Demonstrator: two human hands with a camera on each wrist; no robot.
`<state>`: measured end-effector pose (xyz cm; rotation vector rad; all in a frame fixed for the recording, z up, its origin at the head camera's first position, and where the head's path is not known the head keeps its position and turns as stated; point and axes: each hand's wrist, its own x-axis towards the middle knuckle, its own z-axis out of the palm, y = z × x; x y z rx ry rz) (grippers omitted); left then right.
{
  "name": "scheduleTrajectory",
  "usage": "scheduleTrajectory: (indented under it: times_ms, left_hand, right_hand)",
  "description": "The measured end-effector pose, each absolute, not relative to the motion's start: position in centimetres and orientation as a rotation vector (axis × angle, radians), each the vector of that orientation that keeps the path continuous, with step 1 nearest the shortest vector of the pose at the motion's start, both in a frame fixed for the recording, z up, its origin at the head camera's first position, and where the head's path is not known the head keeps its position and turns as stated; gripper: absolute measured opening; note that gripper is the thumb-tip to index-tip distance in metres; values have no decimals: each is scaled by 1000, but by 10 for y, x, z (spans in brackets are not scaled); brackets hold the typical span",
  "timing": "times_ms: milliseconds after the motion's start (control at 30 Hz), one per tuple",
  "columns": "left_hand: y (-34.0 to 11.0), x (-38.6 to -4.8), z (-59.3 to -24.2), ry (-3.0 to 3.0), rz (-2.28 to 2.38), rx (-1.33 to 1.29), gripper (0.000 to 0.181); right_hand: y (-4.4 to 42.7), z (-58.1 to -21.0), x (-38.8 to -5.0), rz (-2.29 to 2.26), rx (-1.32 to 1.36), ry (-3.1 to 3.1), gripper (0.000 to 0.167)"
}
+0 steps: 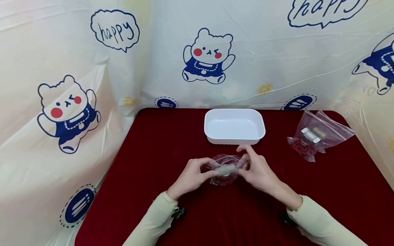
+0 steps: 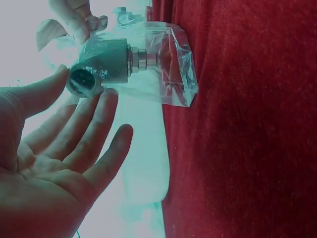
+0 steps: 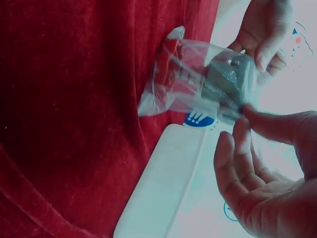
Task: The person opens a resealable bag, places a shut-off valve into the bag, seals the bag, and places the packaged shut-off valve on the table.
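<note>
A clear plastic zip bag is held up over the red cloth, between the two hands. Inside it, a grey pipe fitting with a round open end and a metal threaded connector shows in the left wrist view. My left hand pinches the bag's left side near its top, thumb towards me. On the opposite side, my right hand pinches the bag between thumb and finger, its index finger raised. In the right wrist view the fitting is seen through wrinkled plastic.
Behind the hands stands a white rectangular tray. To the right lie more clear zip bags with a white-ended piece and something red inside. Red cloth covers the table, and a patterned curtain hangs around it.
</note>
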<state>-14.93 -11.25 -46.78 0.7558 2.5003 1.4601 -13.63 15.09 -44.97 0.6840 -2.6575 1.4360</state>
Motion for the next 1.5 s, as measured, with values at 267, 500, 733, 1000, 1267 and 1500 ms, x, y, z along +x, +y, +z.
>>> scheduleTrajectory:
  times_ms: [267,500,733,1000,1267,1500]
  left_hand:
    - [-112,-146,-466,2486,1422,755,22]
    - [-111,-147,-470,2583,1587,783,8]
    - [-110,-149,-471,2477,1511,770,26]
    - [-109,-145,-474,2538,1552,818,20]
    - [-108,-144,-466,2651,1740,844,6]
    - [-107,-142,-463,2668,1763,851,8]
  right_hand:
    - [163,-446,-138,1333,817,-2821,43]
    - [163,-441,-141,1422,736,-2760,14]
    - [172,-440,-140,1436,753,-2813,23]
    - [184,-430,-137,1392,698,-2814,11]
    - [190,-425,-136,1318,678,-2713,10]
    - [190,-428,-134,1293,689,-2717,14]
